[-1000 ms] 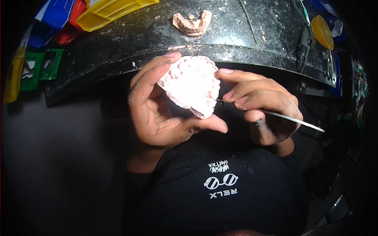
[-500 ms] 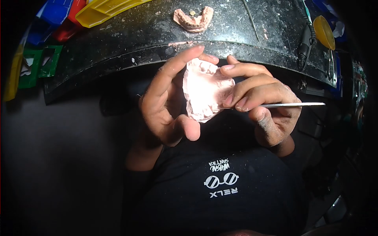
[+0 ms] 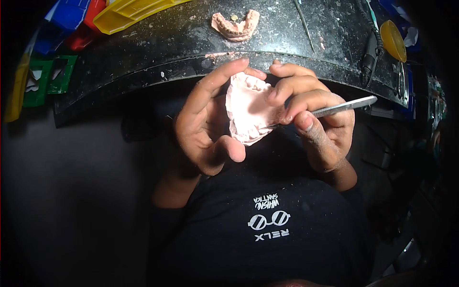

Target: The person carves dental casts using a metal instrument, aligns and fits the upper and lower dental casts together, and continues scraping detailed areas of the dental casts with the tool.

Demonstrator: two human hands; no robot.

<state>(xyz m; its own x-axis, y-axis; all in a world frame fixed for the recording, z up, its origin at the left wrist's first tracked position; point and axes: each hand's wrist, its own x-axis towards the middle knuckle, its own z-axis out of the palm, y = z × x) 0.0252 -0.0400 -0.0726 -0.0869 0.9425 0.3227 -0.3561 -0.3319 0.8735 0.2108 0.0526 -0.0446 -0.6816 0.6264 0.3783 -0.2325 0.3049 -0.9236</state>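
A pale pink dental cast (image 3: 246, 107) is held in my left hand (image 3: 203, 122), whose fingers reach over its top edge and whose thumb is at its lower left. My right hand (image 3: 320, 115) grips a thin metal tool (image 3: 346, 106) between thumb and fingers. The tool's handle points to the right, and its fine tip is at the lower right teeth of the cast. Some fingertips of my right hand overlap the cast's right side.
A second, horseshoe-shaped cast (image 3: 235, 29) lies on the dark speckled bench (image 3: 177, 43). Near it is a thin rod (image 3: 305, 26). Yellow (image 3: 138, 12), red, blue and green bins stand at the left. A black handpiece (image 3: 369, 57) and yellow cup (image 3: 392, 40) are at the right.
The cast has turned and shifted slightly right in my left hand. The tool's handle has swung from pointing down-right to pointing up-right, and my right fingers have moved nearer over the cast.
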